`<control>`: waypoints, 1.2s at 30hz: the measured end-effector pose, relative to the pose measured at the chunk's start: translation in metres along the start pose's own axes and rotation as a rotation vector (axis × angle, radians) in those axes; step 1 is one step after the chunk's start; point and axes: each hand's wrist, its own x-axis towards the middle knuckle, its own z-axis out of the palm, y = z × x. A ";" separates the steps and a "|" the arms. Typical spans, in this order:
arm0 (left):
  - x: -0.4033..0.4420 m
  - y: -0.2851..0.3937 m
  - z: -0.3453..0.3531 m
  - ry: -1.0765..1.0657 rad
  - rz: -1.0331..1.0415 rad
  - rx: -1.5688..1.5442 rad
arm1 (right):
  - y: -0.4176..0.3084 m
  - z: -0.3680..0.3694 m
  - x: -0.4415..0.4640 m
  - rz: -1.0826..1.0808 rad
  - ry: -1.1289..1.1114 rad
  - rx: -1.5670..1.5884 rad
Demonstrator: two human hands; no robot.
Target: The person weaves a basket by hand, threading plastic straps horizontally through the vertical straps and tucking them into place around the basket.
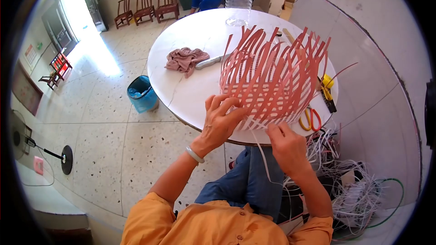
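Note:
A half-woven basket (272, 79) of reddish-pink and white flat strips stands on the round white table (175, 93), with loose red strip ends pointing up and away. My left hand (221, 120) grips its near left side, fingers curled over the weave. At the near lower edge, my right hand (288, 147) is closed in a pinch at a white strip. A long white strip (262, 154) hangs from the basket between my hands, down over my lap. Scissors (310, 120) with red and yellow handles lie just right of the basket.
On the table are a crumpled pink cloth (185, 60), a grey-handled tool (210, 62), a clear plastic bottle (239, 0) and a yellow item (328, 80). A tangled strip pile (356, 195) lies at lower right. A blue-lined bin (142, 95) stands left. Someone in blue (206, 1) sits behind.

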 end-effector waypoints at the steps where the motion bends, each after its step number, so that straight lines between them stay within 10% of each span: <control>1: 0.000 0.001 0.002 0.015 -0.002 -0.002 | 0.000 -0.002 0.004 0.001 0.000 -0.005; 3: -0.001 0.002 0.004 0.023 0.003 -0.004 | 0.001 -0.005 0.019 -0.186 0.264 -0.096; 13: 0.000 0.003 0.005 0.040 0.002 0.052 | -0.022 -0.028 0.053 -0.377 0.081 -0.280; 20: -0.002 0.001 0.006 0.044 -0.008 0.045 | -0.050 -0.013 0.019 -0.020 0.026 -0.480; 26: -0.001 -0.004 0.001 -0.009 0.022 0.044 | 0.003 0.003 0.001 0.210 -0.209 -0.064; 28: -0.002 -0.004 0.001 -0.020 0.026 0.068 | 0.012 0.009 0.001 0.415 -0.183 0.633; 31: -0.005 -0.005 0.003 -0.021 0.031 0.074 | 0.011 0.004 -0.001 0.654 -0.257 0.881; 36: -0.004 0.001 0.004 -0.034 0.004 0.087 | 0.012 0.000 -0.008 0.331 -0.083 0.532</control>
